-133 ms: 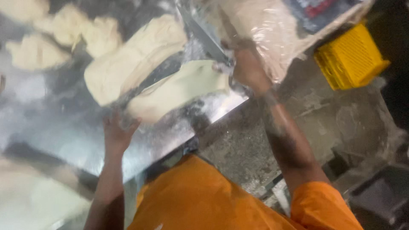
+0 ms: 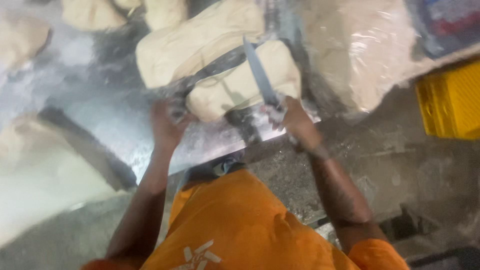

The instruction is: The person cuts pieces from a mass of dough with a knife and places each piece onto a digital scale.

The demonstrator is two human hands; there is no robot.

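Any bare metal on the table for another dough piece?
Free: table left of left hand, between the far dough lumps and pale mass. Crowded: by the cut dough, knife, right hand, wrapped dough.

Head view, steeply down, close over table (image 2: 115, 120)

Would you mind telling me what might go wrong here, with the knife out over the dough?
The left hand rests right beside the pale cut dough slab while the right hand holds the long steel knife over it; a slip might nick fingers. The floury metal table looks slick.
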